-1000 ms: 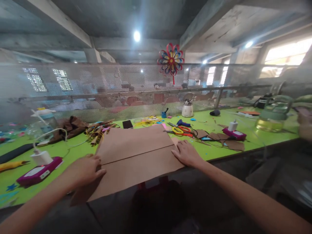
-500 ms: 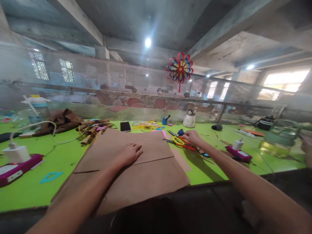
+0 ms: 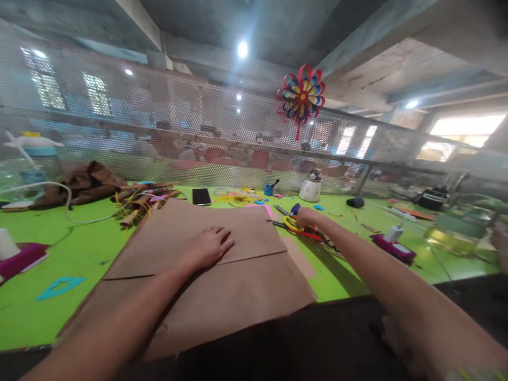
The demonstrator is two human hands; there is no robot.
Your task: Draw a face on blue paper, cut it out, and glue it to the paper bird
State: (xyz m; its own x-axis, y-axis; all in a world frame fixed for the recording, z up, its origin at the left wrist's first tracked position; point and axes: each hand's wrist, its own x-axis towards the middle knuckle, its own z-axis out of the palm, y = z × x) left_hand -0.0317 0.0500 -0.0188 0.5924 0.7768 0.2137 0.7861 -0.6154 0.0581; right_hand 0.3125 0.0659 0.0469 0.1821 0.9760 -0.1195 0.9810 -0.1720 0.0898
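My left hand (image 3: 210, 246) lies flat on a sheet of brown kraft paper (image 3: 246, 286) that has a slit or fold line across it. Its fingers are stretched out and slightly apart. Past the paper's right edge, my right hand (image 3: 311, 218) reaches down among several tools, its fingers drawn together. Right beside it are yellow-handled scissors (image 3: 292, 224), a red-orange handle (image 3: 310, 234) and a dark blue object (image 3: 295, 209) at the fingertips. Whatever the right fingers hold is hidden from me.
Rolled brown strips with yellow string (image 3: 137, 203) lie at the left, near a phone (image 3: 201, 197). A white bottle (image 3: 310, 188), a purple power strip (image 3: 392, 248) and a jug of yellow liquid (image 3: 452, 238) stand across the green table (image 3: 333, 278). Behind is a mesh screen (image 3: 190, 127).
The view has shifted slightly. My right hand has dipped lower over the scissors and the blue object, its fingers less visible. My left hand stays flat on the paper.
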